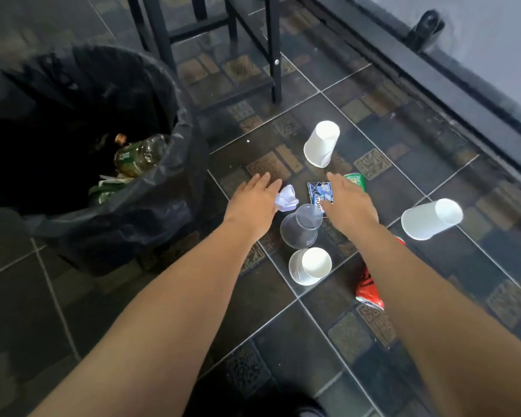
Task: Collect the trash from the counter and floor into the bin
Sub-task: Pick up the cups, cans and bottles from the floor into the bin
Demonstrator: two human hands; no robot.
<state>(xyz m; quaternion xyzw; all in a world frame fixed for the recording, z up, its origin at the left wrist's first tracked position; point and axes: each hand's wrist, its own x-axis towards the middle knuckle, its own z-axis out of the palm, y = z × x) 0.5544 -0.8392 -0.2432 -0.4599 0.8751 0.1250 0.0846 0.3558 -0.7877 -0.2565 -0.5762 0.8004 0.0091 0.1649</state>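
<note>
Black metal stool legs (272, 49) stand on dark tiled floor (433, 182) (patterned brown insets).

White cups (322, 143), black bin liner (151, 188), patterned dark tiles (370, 168).

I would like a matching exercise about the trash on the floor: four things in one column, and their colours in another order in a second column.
Things:
1. crumpled paper
2. plastic cup
3. crushed can
4. packet

Descriptions:
A. red
B. blue, with white print
C. white, beside the left hand
D. clear, lying on its side

Pairs: 1-C, 2-D, 3-A, 4-B
</note>
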